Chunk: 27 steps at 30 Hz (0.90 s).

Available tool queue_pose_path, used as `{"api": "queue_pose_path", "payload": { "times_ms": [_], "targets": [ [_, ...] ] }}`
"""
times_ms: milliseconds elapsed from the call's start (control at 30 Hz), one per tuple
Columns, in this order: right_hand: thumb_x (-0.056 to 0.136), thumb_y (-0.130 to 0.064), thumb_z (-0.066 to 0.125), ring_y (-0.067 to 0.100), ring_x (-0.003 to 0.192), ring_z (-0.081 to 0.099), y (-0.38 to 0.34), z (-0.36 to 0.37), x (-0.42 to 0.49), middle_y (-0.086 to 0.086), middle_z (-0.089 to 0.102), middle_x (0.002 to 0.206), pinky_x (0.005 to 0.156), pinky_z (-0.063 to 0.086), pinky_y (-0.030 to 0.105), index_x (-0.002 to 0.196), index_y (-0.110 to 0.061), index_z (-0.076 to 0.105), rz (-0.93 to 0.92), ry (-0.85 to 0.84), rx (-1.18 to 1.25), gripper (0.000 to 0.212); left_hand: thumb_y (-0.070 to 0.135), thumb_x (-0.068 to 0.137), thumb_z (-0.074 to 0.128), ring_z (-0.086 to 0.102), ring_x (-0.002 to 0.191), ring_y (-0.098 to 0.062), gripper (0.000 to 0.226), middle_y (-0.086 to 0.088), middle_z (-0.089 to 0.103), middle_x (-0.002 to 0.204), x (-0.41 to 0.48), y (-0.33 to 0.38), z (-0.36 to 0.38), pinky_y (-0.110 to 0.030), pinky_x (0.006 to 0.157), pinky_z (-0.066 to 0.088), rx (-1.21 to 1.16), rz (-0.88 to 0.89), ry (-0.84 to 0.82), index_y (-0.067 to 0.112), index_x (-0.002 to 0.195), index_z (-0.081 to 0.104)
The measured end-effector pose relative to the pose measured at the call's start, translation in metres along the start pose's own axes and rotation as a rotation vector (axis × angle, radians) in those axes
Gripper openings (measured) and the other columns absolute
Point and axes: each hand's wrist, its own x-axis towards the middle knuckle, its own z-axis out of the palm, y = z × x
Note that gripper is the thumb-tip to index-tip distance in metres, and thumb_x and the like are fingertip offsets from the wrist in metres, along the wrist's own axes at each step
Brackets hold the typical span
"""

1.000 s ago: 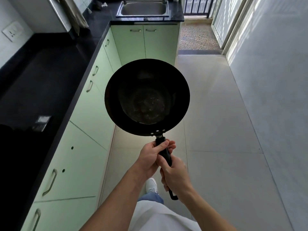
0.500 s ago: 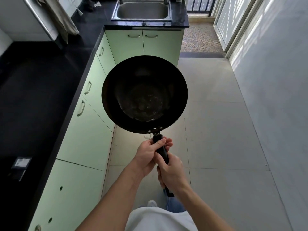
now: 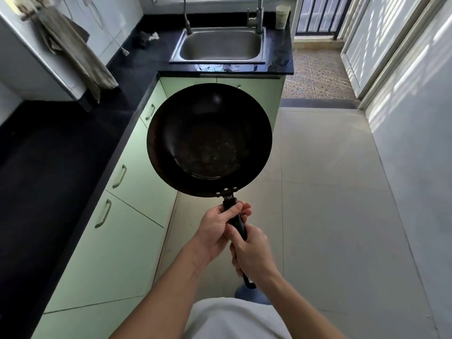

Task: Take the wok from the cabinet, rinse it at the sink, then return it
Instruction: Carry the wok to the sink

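Head view, left hand and right hand gripping wok handle, sink closer than before

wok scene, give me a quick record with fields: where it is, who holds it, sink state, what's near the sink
wok: held up over the floor, in front of the green cabinets, bowl facing up, looks empty
left hand: wrapped on the handle, nearer the bowl
right hand: wrapped on the handle, behind the left
sink: ahead, empty, no water seen running
taps: two, at the back rim
cup: on the counter, right of the taps
towel: hanging at left
stage: wok out, not yet at sink
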Motion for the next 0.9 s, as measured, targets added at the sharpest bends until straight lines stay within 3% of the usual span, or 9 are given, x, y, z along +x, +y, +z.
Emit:
{"api": "queue_pose_path", "payload": {
  "times_ms": [233, 567, 733, 900],
  "targets": [
    [0.096, -0.026, 0.059, 0.019, 0.039, 0.047, -0.041, -0.032, 0.073, 0.004, 0.052, 0.051, 0.035, 0.041, 0.027, 0.082, 0.007, 0.055, -0.016, -0.014, -0.006, 0.036, 0.003, 0.096, 0.054, 0.069, 0.088, -0.018, 0.033, -0.017, 0.068, 0.104, 0.065, 0.039, 0.045, -0.023, 0.077, 0.057, -0.027, 0.028, 0.025, -0.014, 0.124, 0.054],
    [0.096, -0.031, 0.06, 0.016, 0.036, 0.049, -0.074, -0.037, 0.171, 0.006, 0.056, 0.052, 0.038, 0.043, 0.03, 0.078, 0.002, 0.058, -0.041, -0.007, -0.083, 0.037, 0.002, 0.095, 0.055, 0.07, 0.087, -0.02, 0.022, -0.017, 0.069, 0.102, 0.158, 0.088, 0.055, -0.024, 0.076, 0.056, -0.036, -0.002, 0.043, -0.008, 0.114, 0.058],
    [0.095, -0.03, 0.06, 0.023, 0.04, 0.05, -0.106, -0.022, 0.232, 0.008, 0.055, 0.052, 0.04, 0.043, 0.035, 0.076, 0.004, 0.056, -0.024, 0.003, -0.077, 0.039, 0.002, 0.095, 0.055, 0.07, 0.086, -0.019, 0.021, -0.017, 0.07, 0.1, 0.211, 0.136, 0.052, -0.024, 0.077, 0.056, -0.033, -0.008, 0.019, -0.009, 0.113, 0.059],
    [0.095, -0.027, 0.061, 0.021, 0.039, 0.047, -0.157, 0.005, 0.305, 0.007, 0.054, 0.053, 0.035, 0.039, 0.027, 0.078, 0.005, 0.055, 0.006, 0.021, -0.053, 0.037, 0.001, 0.095, 0.055, 0.07, 0.086, -0.018, 0.014, -0.016, 0.071, 0.099, 0.271, 0.21, 0.047, -0.023, 0.077, 0.057, -0.002, 0.003, 0.001, -0.007, 0.106, 0.061]
  ]
}}
